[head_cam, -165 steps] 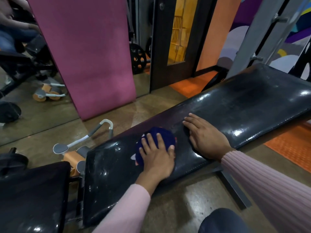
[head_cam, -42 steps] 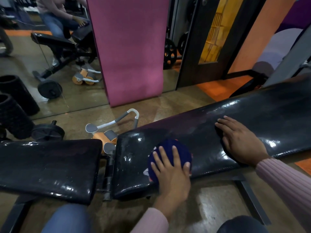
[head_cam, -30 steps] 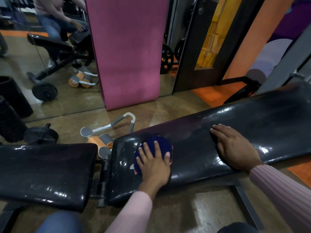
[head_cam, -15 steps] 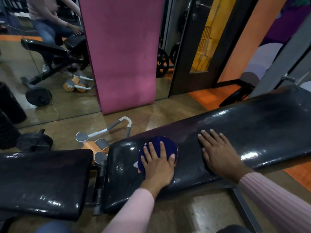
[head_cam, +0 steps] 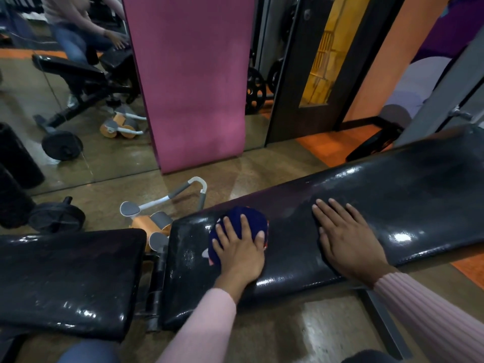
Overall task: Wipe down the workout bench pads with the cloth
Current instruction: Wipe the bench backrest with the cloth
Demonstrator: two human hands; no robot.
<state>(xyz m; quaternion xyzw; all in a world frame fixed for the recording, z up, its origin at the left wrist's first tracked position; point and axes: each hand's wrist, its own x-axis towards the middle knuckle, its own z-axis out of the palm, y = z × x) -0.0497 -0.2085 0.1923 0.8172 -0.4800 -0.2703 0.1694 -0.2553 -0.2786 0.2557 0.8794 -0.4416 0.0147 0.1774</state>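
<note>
A long black back pad [head_cam: 408,195] slopes up to the right, glossy and worn. A shorter black seat pad [head_cam: 65,273] lies flat at the lower left, across a hinge gap. A dark blue cloth [head_cam: 246,218] with a bit of orange and white at its edge sits on the low end of the back pad. My left hand [head_cam: 239,252] presses flat on the cloth, fingers spread. My right hand [head_cam: 348,239] rests palm down on the bare pad to the right, holding nothing.
An orange and grey ab roller [head_cam: 157,216] lies on the floor just behind the hinge. A pink mat [head_cam: 193,79] leans on a mirror. Weight plates [head_cam: 56,218] and black rollers [head_cam: 15,184] sit at the left. A steel bench foot [head_cam: 385,326] runs along the floor.
My left hand has slid the cloth back and forth on the low end of the back pad. My right hand has shifted left along the pad, closer to the cloth.
</note>
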